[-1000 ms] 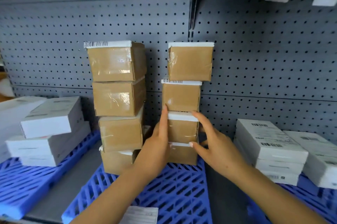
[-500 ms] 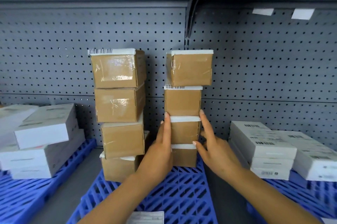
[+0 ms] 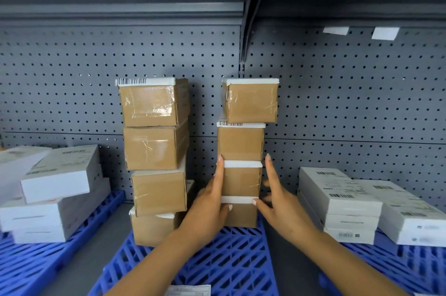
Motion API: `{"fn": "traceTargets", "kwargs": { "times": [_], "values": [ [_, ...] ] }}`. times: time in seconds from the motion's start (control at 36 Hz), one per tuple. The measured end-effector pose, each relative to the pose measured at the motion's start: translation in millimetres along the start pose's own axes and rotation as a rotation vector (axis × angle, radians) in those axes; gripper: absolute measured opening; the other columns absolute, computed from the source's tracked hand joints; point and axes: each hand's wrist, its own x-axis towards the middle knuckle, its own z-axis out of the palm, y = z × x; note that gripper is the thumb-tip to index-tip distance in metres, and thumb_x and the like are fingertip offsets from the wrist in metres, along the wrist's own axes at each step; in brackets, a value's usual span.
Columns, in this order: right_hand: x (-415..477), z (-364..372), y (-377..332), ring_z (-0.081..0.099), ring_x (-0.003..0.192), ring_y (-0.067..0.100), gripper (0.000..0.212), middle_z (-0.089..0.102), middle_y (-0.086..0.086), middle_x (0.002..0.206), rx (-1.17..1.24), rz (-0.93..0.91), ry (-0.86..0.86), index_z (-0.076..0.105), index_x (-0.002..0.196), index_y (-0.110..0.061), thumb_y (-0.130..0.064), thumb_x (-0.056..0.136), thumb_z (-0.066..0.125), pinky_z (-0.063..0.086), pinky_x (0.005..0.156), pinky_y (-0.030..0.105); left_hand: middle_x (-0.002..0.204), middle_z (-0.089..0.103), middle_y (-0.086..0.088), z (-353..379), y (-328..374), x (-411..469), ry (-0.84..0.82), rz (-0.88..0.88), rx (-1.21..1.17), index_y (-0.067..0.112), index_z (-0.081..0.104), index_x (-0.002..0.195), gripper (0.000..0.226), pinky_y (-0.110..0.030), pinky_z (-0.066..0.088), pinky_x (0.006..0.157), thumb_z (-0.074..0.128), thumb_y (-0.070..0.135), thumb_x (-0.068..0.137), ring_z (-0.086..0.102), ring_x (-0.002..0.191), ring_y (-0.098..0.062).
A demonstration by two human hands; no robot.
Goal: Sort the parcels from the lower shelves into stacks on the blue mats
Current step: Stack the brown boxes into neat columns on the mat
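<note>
Fingers, left hand [image 3: 209, 201]: extended flat and close together, pressed along the left face of the right-hand stack; thumb tip rests on the front of the bottom box. Nothing gripped.
Fingers, right hand [image 3: 282, 209]: spread fairly wide; index finger upright beside the stack's right face, whether touching cannot be told; thumb tip on the white tape of the bottom box. Nothing gripped.
Right-hand stack [image 3: 241, 151]: four small brown cardboard parcels on the middle blue mat [image 3: 217, 259], backed by the grey pegboard [image 3: 72, 78]. Both hands bracket its lower two boxes.
Top parcel [image 3: 251, 101]: sits shifted to the right of the box beneath it, overhanging slightly.
Left-hand stack [image 3: 155, 158]: four larger brown parcels, same mat, just beside the first, edges uneven, untouched.
White flat boxes, left [image 3: 55, 189]: loosely piled on the left blue mat [image 3: 36, 266].
White flat boxes, right [image 3: 342, 204]: stacked on the right blue mat [image 3: 398, 266].
Paper label [image 3: 188, 290]: lies at the near edge of the middle mat.
Step in hand: judged as squaring up the small-parcel stack.
Next move calls for: even pressure from both sides, gently, then nudging the overhanging top parcel back into line; a hard push could topple the narrow column.
</note>
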Motion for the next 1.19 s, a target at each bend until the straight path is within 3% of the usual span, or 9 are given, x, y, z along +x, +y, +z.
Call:
{"fn": "traceTargets", "kwargs": {
  "times": [0.08,0.14,0.25,0.39,0.47,0.67,0.81,1.03,1.19],
  "values": [
    [0.3,-0.7,0.9,0.065,0.087,0.015,0.103,0.058,0.007,0.124,-0.012,0.009,-0.011,-0.036,0.131,-0.056,-0.034,0.093,0.058,0.056,0.079,0.039,0.144,0.041,0.0,0.9,-0.5,-0.4,0.008,-0.015,0.017,0.045,-0.044,0.13,0.112,-0.021,0.042,0.097,0.059,0.018,0.094,0.049,0.117,-0.01],
    [-0.7,-3.0,-1.0,0.064,0.095,0.015,0.103,0.051,0.004,0.136,-0.036,0.005,-0.016,-0.037,0.131,-0.055,-0.037,0.093,0.058,0.055,0.082,0.037,0.154,0.027,-0.001,1.9,-0.2,-1.3,0.047,0.001,0.02,0.046,-0.041,0.132,0.112,-0.03,0.038,0.108,0.06,0.018,0.093,0.037,0.134,-0.016],
    [-3.8,-12.9,-7.4,0.047,0.125,0.013,0.099,0.018,-0.008,0.157,-0.138,-0.075,0.021,-0.035,0.135,-0.05,-0.043,0.094,0.054,0.048,0.09,0.026,0.156,-0.025,0.008,1.5,4.7,-5.4,0.118,0.039,0.057,0.049,-0.036,0.135,0.11,-0.042,0.028,0.116,0.06,0.02,0.092,-0.003,0.147,-0.021],
    [3.0,-24.8,-10.1,0.012,0.144,0.009,0.095,-0.018,-0.019,0.155,-0.228,-0.217,0.144,-0.03,0.135,-0.054,-0.041,0.094,0.054,0.037,0.105,0.026,0.145,-0.044,0.014,-8.3,18.4,-0.7,0.223,0.136,0.174,0.04,-0.036,0.139,0.114,-0.034,0.016,0.119,0.065,0.021,0.089,-0.018,0.142,-0.01],
    [10.6,-30.6,-15.3,0.01,0.145,0.013,0.099,-0.031,-0.015,0.153,-0.291,-0.262,0.216,-0.025,0.14,-0.051,-0.038,0.091,0.06,0.037,0.102,0.027,0.148,-0.042,0.007,-16.7,25.3,8.4,0.268,0.144,0.27,0.033,-0.033,0.143,0.116,-0.038,0.006,0.119,0.068,0.024,0.086,-0.02,0.144,-0.017],
    [30.8,-49.4,-30.7,-0.002,0.147,0.024,0.096,-0.011,0.007,0.16,-0.478,-0.302,0.412,0.006,0.153,-0.026,-0.032,0.083,0.072,0.017,0.111,0.044,0.157,-0.025,-0.007,-35.2,35.9,26.3,0.329,0.143,0.443,0.017,-0.017,0.151,0.114,-0.057,0.017,0.116,0.072,0.029,0.081,-0.019,0.145,-0.027],
    [42.0,-61.1,-37.3,-0.003,0.148,0.023,0.096,-0.004,0.009,0.16,-0.565,-0.321,0.397,0.007,0.153,-0.022,-0.034,0.083,0.072,0.014,0.113,0.045,0.16,-0.006,-0.016,-44.1,46.5,35.6,0.417,0.198,0.536,0.009,-0.005,0.153,0.109,-0.055,0.021,0.114,0.072,0.031,0.08,-0.004,0.147,-0.033],
    [47.6,-59.2,-40.0,0.001,0.147,0.021,0.095,-0.001,0.009,0.16,-0.617,-0.313,0.338,0.012,0.153,-0.02,-0.037,0.081,0.072,0.011,0.114,0.043,0.16,0.004,-0.015,-54.4,49.9,49.1,0.435,0.202,0.626,0.005,0.006,0.153,0.112,-0.052,0.02,0.112,0.074,0.043,0.072,0.006,0.147,-0.032],
    [50.7,-54.4,-39.4,0.008,0.145,0.021,0.098,0.007,0.01,0.159,-0.649,-0.32,0.353,0.019,0.151,-0.017,-0.04,0.076,0.077,0.015,0.112,0.045,0.16,-0.007,-0.013,-56.5,43.3,56.8,0.382,0.177,0.623,0.008,-0.003,0.152,0.115,-0.054,0.017,0.114,0.067,0.055,0.075,-0.006,0.147,-0.029]
  ]
}}
